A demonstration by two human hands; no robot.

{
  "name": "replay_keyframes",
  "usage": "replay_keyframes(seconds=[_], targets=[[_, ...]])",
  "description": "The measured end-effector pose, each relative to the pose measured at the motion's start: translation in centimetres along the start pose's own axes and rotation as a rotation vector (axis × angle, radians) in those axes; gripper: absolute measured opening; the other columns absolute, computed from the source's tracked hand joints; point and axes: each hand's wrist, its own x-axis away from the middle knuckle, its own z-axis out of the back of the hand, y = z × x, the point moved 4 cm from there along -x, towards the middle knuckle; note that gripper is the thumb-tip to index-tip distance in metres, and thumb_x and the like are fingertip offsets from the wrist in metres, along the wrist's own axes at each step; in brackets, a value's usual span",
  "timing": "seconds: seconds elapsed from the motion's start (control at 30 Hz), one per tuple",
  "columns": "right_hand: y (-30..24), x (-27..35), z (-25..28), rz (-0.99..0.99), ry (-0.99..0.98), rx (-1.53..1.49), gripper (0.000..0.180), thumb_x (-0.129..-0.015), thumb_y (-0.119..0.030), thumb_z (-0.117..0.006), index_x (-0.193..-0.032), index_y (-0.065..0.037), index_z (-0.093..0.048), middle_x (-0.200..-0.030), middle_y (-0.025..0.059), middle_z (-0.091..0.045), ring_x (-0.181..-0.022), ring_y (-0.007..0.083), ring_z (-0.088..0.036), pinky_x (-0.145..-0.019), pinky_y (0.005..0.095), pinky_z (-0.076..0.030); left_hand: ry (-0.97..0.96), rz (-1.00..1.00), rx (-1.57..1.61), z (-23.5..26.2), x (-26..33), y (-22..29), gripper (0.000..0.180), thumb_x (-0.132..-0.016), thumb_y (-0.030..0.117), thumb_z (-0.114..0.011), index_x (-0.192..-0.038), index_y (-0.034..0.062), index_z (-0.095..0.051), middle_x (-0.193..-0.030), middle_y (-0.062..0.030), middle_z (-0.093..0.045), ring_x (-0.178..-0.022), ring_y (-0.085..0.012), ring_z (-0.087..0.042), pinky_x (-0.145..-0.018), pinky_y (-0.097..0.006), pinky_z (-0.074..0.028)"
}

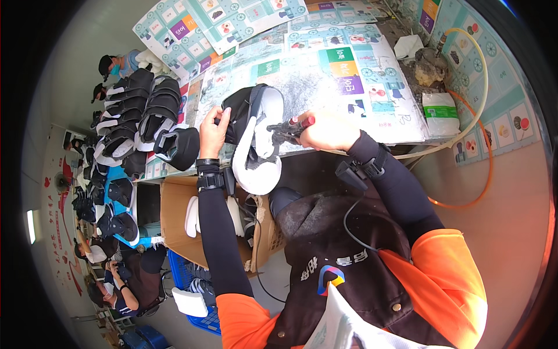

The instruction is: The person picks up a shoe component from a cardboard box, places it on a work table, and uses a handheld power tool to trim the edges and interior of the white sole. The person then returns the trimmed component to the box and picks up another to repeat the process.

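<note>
At the near edge of the surface, a black-and-white shoe is being held by the left grip, closed on its upper; a red-ended tool is being clasped by the right grip beside the sole. The surface is being covered by printed sheets and flanked by piled shoes and 2 hoses. A co-worker is being seen at left.

See bench covered in printed teal-and-white sheets, overlapping at the far left, smudged dark grey mid-surface. At right end, note rough grey lump, crumpled white paper just beside it, white-and-green packet nearer.
</note>
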Motion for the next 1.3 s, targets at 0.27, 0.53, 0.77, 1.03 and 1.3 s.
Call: replay_keyframes(seconds=[0.27,0.53,0.77,1.03,1.3], targets=[[1.1,0.4,0.0,-0.134,-0.096,-0.348,0.024,-0.077,-0.02,-0.066,-0.086,0.001,-0.075,-0.076,0.0241,-0.071,-0.072,0.0397,-0.073,-0.068,0.0458,-0.057,0.039,-0.006,-0.018,-0.2,0.0,0.7,0.03,-0.1,0.028,-0.077,-0.096,0.0011,-0.064,-0.075,-0.0044,-0.057,-0.073,-0.0122,-0.052,-0.071,-0.03,-0.048],[1.8,0.7,1.1,-0.178,0.168,-0.153,0.038,-0.08,-0.019,-0.07,-0.11,0.003,-0.077,-0.071,0.0144,-0.07,-0.069,0.0214,-0.072,-0.069,0.035,-0.055,0.032,0.003,-0.004,-0.5,-0.4,0.8,0.03,-0.101,0.029,-0.077,-0.097,0.0017,-0.066,-0.075,-0.0034,-0.058,-0.073,-0.0119,-0.053,-0.071,-0.03,-0.048],[3.1,-0.1,-0.5,0.052,0.238,0.062,0.022,-0.083,-0.016,-0.062,-0.092,-0.002,-0.076,-0.075,0.0185,-0.072,-0.07,0.0345,-0.072,-0.068,0.0439,-0.055,0.045,-0.025,-0.001,-0.3,-0.1,1.5,0.029,-0.1,0.028,-0.078,-0.098,0.0013,-0.067,-0.075,-0.003,-0.058,-0.074,-0.0114,-0.052,-0.07,-0.03,-0.048],[1.0,2.0,0.9,-0.1,0.159,-0.049,0.023,-0.084,-0.016,-0.058,-0.082,-0.001,-0.075,-0.076,0.0235,-0.072,-0.069,0.038,-0.073,-0.066,0.0468,-0.057,0.045,0.011,-0.006,-0.3,0.2,1.2,0.029,-0.1,0.027,-0.077,-0.096,0.0015,-0.065,-0.075,-0.0029,-0.057,-0.073,-0.0113,-0.051,-0.07,-0.03,-0.047],[2.3,0.9,-0.3,0.052,0.149,-0.309,0.022,-0.079,-0.022,-0.068,-0.086,-0.003,-0.077,-0.062,0.0085,-0.068,-0.058,0.0198,-0.07,-0.06,0.0355,-0.053,0.032,-0.001,-0.025,-0.4,-0.4,1.2,0.03,-0.101,0.028,-0.077,-0.096,0.0009,-0.064,-0.075,-0.0035,-0.056,-0.073,-0.0118,-0.051,-0.071,-0.03,-0.047]])
